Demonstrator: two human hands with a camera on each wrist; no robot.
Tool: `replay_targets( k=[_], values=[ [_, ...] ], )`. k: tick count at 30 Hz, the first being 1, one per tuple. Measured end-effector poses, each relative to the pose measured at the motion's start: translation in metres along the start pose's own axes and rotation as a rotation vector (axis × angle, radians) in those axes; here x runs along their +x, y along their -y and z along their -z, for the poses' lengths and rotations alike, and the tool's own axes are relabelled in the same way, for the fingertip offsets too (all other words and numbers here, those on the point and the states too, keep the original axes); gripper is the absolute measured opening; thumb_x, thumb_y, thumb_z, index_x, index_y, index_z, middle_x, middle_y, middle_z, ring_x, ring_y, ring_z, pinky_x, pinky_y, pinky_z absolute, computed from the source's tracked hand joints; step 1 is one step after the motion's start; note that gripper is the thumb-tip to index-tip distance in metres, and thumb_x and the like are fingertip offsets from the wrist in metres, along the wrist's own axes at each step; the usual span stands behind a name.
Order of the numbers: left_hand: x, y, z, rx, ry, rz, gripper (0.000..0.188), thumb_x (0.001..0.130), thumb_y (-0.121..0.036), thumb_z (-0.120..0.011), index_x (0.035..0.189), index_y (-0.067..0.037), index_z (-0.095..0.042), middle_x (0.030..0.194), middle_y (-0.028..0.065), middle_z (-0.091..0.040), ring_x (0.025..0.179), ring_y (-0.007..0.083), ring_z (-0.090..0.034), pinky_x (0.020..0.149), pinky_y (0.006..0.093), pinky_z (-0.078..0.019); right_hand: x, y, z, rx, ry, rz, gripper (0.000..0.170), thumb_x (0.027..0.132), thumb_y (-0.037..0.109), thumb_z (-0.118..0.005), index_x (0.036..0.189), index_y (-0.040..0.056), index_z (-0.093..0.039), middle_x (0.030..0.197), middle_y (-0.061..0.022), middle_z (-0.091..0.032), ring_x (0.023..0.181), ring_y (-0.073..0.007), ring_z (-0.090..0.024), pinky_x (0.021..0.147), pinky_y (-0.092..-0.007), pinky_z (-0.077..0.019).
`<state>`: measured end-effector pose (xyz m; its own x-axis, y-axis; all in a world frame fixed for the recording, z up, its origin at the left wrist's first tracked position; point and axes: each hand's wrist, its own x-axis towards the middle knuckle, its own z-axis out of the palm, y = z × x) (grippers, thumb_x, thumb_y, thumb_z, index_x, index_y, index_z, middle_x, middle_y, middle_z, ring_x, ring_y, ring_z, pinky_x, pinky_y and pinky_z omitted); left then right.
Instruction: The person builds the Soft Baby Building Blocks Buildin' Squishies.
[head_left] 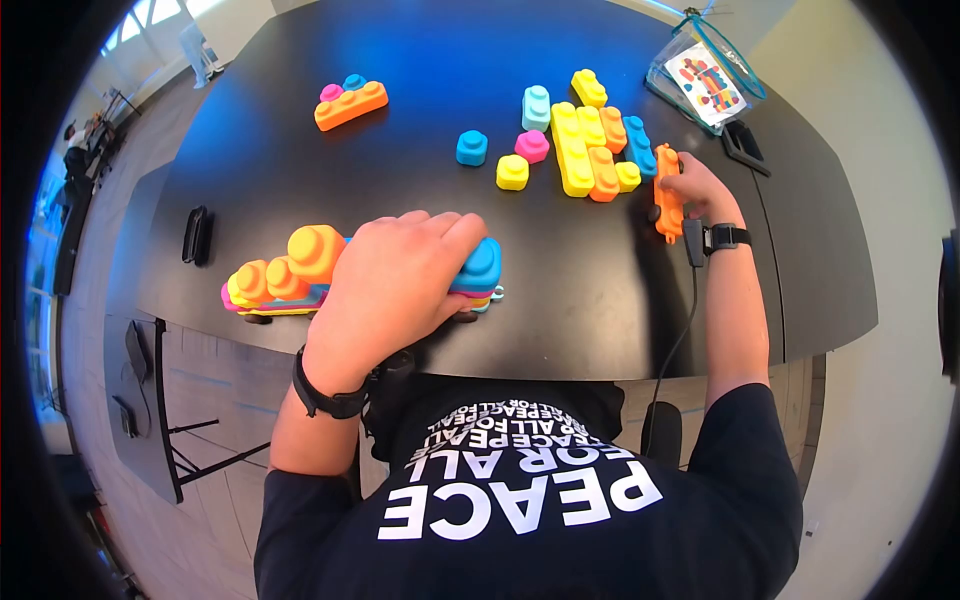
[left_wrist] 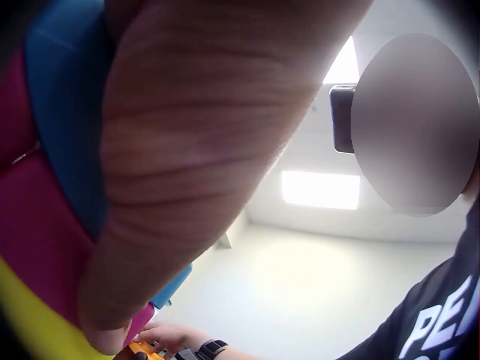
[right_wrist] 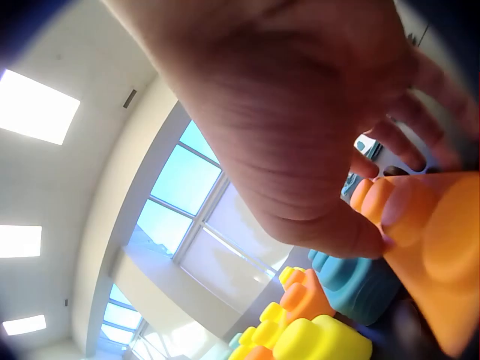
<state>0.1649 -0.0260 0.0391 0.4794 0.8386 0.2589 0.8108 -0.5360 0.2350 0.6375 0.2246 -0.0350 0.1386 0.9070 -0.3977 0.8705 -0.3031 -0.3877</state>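
Observation:
My left hand is wrapped over a wheeled toy vehicle built of soft blocks, near the front edge of the table. Orange studs show left of the hand, and a blue block sticks out on the right. In the left wrist view the thumb lies along its blue block and magenta layer. At the right, my right hand pinches an orange wheeled base, its wheels facing left. The right wrist view shows the thumb against the studded orange base; its far fingertips are partly hidden.
Left of the right hand lies a cluster of yellow, orange and blue blocks. Loose blue, pink and yellow blocks sit nearby. An orange block lies farther back. A clear zip bag stands back right; a black case lies left.

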Motion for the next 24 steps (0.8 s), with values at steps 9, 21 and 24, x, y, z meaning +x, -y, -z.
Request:
replay_targets(
  k=[9, 21, 24],
  values=[
    [-0.006, 0.014, -0.003, -0.049, -0.043, -0.034, 0.053, 0.080, -0.022, -0.102, 0.121, -0.013, -0.071, 0.102, 0.0073, -0.079, 0.097, 0.0346, -0.078, 0.080, 0.0487, -0.0604, -0.024, -0.042, -0.014, -0.189, -0.547, 0.271, 0.088, 0.088, 0.022, -0.091, 0.164, -0.0012, -0.056, 0.148, -0.0304, -0.077, 0.137, -0.0457, -0.077, 0.113, -0.0528, -0.0626],
    [-0.018, 0.033, 0.018, -0.205, -0.059, 0.023, 0.062, 0.069, -0.020, -0.107, 0.124, -0.013, -0.079, 0.113, 0.0095, -0.085, 0.105, 0.0373, -0.081, 0.088, 0.0453, -0.0645, -0.229, 0.047, -0.136, -0.014, 0.119, 0.932, 0.073, 0.081, -0.005, -0.088, 0.152, 0.0097, -0.077, 0.140, -0.0132, -0.081, 0.130, -0.0400, -0.072, 0.117, -0.0500, -0.0563],
    [-0.019, 0.033, 0.018, -0.201, -0.062, 0.007, 0.059, 0.071, -0.021, -0.106, 0.123, -0.013, -0.078, 0.110, 0.0077, -0.084, 0.104, 0.0366, -0.081, 0.086, 0.0470, -0.0633, -0.231, 0.048, -0.148, 0.027, 0.093, 0.931, 0.071, 0.082, -0.006, -0.086, 0.151, 0.0101, -0.077, 0.141, -0.0117, -0.081, 0.129, -0.0398, -0.072, 0.117, -0.0494, -0.0563]
  ],
)
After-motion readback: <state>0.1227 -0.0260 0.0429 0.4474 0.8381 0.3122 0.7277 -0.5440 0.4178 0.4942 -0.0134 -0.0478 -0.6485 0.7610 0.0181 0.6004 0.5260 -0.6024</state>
